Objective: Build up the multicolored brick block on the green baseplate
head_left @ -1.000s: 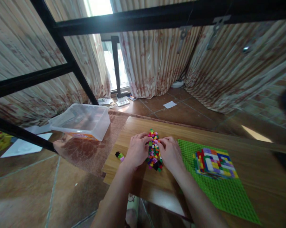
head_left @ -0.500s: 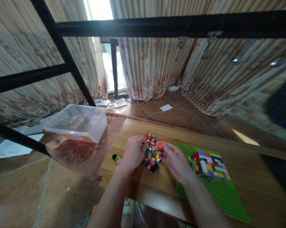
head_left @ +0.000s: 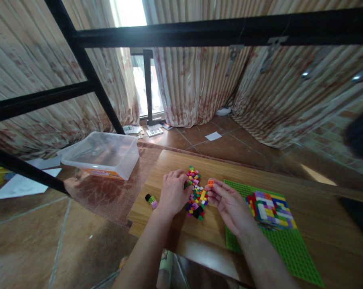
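Note:
My right hand pinches a small orange toy brick between thumb and forefinger, held above the wooden table. My left hand is at the left side of a pile of small coloured bricks, its thumb and forefinger a little apart over the pile's edge. Part of its fingers is hidden. Beside my right forearm, a multicoloured block of joined bricks stands on a green studded baseplate. To the left of my left hand lies a short joined row of black, lime and pink bricks.
A clear plastic box stands on the reddish mat left of the wooden table. A dark frame crosses in front of striped curtains. A dark flat object lies at the table's right.
The view has shifted slightly, moving the scene to the right. The orange brick has turned in my right fingers. My left thumb and forefinger have come down closer to the pile.

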The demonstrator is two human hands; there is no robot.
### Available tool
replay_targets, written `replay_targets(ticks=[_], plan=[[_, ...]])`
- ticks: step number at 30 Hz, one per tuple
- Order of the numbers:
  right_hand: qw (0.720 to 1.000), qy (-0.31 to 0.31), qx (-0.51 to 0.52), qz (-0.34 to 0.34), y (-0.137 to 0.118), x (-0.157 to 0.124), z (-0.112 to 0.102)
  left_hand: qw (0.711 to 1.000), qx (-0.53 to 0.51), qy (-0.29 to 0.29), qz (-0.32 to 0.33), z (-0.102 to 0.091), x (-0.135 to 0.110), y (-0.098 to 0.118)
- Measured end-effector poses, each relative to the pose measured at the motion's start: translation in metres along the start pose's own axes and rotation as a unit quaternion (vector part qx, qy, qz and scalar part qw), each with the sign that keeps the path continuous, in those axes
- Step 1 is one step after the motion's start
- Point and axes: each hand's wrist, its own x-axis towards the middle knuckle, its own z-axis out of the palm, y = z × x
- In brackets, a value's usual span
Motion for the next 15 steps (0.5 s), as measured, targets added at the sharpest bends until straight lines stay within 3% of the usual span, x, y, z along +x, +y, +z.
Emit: replay_targets(ticks=[11,15], plan=[[0.999,0.010,-0.045,0.005,0.0021,-0.0030,-0.0001,0.998,-0.045,-0.048,-0.002,0.0004,0.0037,-0.0042],[0.988,0.041,-0.143,-0.047,0.0066,0.0002,-0.0018,0.998,-0.044,-0.049,0.003,0.0006,0.0033,-0.0034]])
